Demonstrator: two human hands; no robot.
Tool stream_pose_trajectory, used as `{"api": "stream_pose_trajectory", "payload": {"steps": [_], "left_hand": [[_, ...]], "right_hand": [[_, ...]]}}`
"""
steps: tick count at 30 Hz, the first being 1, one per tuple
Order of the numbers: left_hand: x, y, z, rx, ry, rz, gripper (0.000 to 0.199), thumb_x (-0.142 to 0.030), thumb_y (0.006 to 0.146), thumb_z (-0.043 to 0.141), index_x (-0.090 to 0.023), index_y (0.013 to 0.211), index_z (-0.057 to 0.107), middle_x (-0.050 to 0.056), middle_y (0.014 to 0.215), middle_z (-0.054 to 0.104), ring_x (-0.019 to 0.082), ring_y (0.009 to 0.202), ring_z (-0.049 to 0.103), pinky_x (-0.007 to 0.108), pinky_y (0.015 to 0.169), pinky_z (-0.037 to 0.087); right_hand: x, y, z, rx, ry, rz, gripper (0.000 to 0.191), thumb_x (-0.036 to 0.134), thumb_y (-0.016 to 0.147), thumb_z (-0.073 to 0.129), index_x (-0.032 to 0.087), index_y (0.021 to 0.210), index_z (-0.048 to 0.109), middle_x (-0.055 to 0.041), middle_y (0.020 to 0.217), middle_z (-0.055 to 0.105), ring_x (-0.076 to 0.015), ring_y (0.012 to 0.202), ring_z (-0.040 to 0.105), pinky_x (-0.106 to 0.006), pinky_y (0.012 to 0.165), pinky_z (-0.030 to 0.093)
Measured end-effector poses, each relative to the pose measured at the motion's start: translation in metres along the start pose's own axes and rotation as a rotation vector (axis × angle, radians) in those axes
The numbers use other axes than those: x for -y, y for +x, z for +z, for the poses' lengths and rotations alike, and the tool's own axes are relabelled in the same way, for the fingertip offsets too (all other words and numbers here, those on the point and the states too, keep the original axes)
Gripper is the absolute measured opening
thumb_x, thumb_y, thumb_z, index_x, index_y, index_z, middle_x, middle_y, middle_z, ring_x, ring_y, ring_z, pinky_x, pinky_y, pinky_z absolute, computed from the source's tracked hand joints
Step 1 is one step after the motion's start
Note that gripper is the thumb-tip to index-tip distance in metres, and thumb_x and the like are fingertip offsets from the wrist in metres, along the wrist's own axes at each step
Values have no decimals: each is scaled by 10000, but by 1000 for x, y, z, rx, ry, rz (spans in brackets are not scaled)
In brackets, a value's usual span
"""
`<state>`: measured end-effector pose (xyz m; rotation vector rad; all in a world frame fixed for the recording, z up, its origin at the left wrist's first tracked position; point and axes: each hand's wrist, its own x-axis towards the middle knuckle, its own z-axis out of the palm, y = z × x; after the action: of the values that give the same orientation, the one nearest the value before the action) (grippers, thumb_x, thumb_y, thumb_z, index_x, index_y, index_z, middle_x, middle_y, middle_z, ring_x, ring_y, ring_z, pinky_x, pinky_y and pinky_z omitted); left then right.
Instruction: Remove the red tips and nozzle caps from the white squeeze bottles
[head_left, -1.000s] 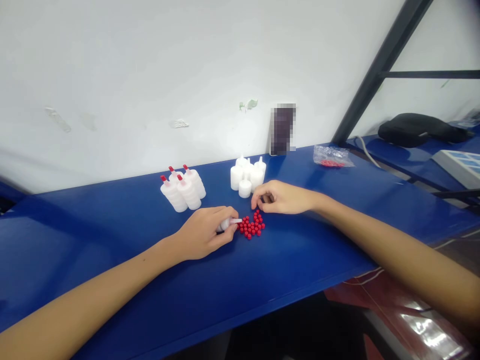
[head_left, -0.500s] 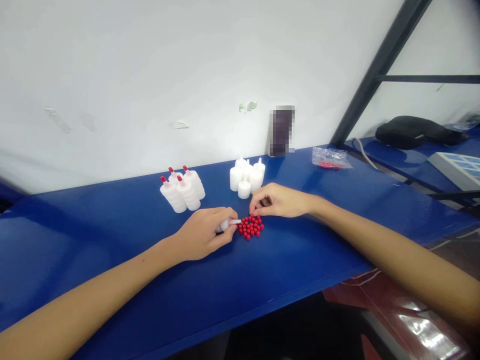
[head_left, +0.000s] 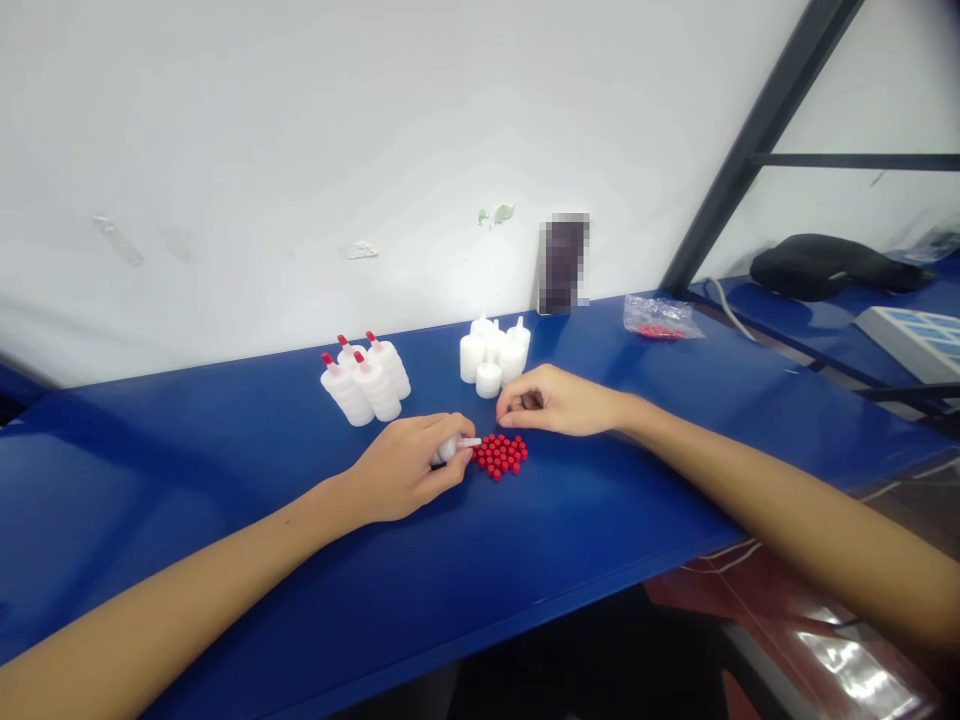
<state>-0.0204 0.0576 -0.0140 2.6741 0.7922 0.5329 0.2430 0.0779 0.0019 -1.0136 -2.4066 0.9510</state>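
Note:
My left hand (head_left: 416, 465) is closed around a small white squeeze bottle (head_left: 448, 449), tipped over so its bare pale nozzle points right. Just past that nozzle lies a loose cluster of small red caps (head_left: 501, 456) on the blue table. Above the cluster's far edge, my right hand (head_left: 544, 402) has thumb and fingers pinched together; what they hold, if anything, is hidden. Behind the left hand stand several white bottles with red caps on their nozzles (head_left: 367, 385). Several uncapped white bottles (head_left: 491, 355) are grouped just behind the right hand.
A phone-like object (head_left: 564, 265), blurred out, leans on the white wall. A clear plastic bag (head_left: 661, 318) with red pieces lies at the back right of the blue table (head_left: 420, 590). Dark metal framing (head_left: 739, 175) rises beyond it.
My right hand's fingertips have shifted slightly left and up, off the red caps they were touching. My left hand and its bottle have hardly moved.

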Motion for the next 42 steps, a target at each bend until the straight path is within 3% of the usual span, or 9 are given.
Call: {"api": "stream_pose_trajectory", "payload": {"steps": [3, 10, 14, 18, 23, 27, 32, 37, 42], "left_hand": [[0, -1, 0, -71, 13, -32, 164, -304, 976, 482, -212, 1099, 541, -28, 761, 611, 131, 630, 544, 253, 600, 364], [5, -5, 3, -59, -113, -13, 299, -385, 1012, 480, -232, 1265, 435, -39, 798, 607, 110, 559, 511, 243, 566, 368], [5, -3, 2, -82, -171, -21, 332, -390, 1032, 449, -236, 1322, 403, -50, 771, 578, 107, 558, 500, 246, 580, 379], [4, 0, 0, -200, -234, -89, 346, -405, 1047, 408, -210, 1332, 403, -55, 710, 517, 123, 591, 498, 258, 612, 406], [8, -1, 2, -237, -216, -58, 392, -405, 1035, 440, -204, 1366, 381, 2, 882, 594, 147, 722, 556, 286, 702, 453], [9, -3, 4, -232, -234, 17, 469, -395, 1022, 466, -222, 1432, 320, 63, 1094, 604, 178, 865, 581, 311, 773, 465], [9, -5, 3, -258, -312, -42, 380, -324, 1031, 364, -198, 1386, 313, 17, 917, 548, 142, 696, 499, 315, 703, 426], [8, -4, 1, -150, -238, -62, 116, -258, 1013, 377, -189, 964, 456, -19, 782, 510, 132, 660, 449, 295, 654, 367], [6, -2, -1, -142, -227, -22, 192, -271, 1036, 374, -177, 934, 506, 1, 828, 541, 140, 726, 489, 294, 707, 395]], "right_hand": [[9, -1, 7, -157, 17, -62, 347, 409, 989, 512, 143, 876, 705, 2, 685, 610, -108, 608, 508, -242, 591, 378], [35, -2, 34, -282, -237, -278, 291, 409, 1003, 524, 185, 872, 654, 37, 613, 589, -102, 577, 449, -281, 744, 408], [33, -4, 39, -390, -312, -342, 209, 362, 994, 545, 177, 970, 640, 62, 561, 531, -103, 556, 460, -266, 695, 433], [30, -6, 38, -450, -276, -459, 252, 266, 960, 565, 153, 1180, 613, -30, 889, 706, -77, 567, 559, -220, 584, 481], [33, -6, 40, -436, -411, -545, 358, 222, 974, 512, 188, 1323, 585, -99, 1265, 697, -172, 998, 720, -247, 684, 569], [34, -6, 40, -527, -518, -556, 359, 216, 960, 528, 166, 1305, 612, -98, 1288, 698, -185, 1020, 737, -263, 711, 600], [30, -10, 21, -667, -545, -406, 367, 228, 976, 492, 140, 1308, 623, -121, 1327, 670, -215, 1183, 671, -323, 874, 604], [13, -10, 4, -633, -580, -214, 398, 275, 984, 490, 131, 1334, 612, -112, 1347, 658, -253, 1192, 662, -394, 936, 589], [5, -4, 5, -576, -639, -174, 407, 290, 982, 486, 145, 1342, 611, -103, 1359, 651, -263, 1195, 658, -408, 933, 585]]}}
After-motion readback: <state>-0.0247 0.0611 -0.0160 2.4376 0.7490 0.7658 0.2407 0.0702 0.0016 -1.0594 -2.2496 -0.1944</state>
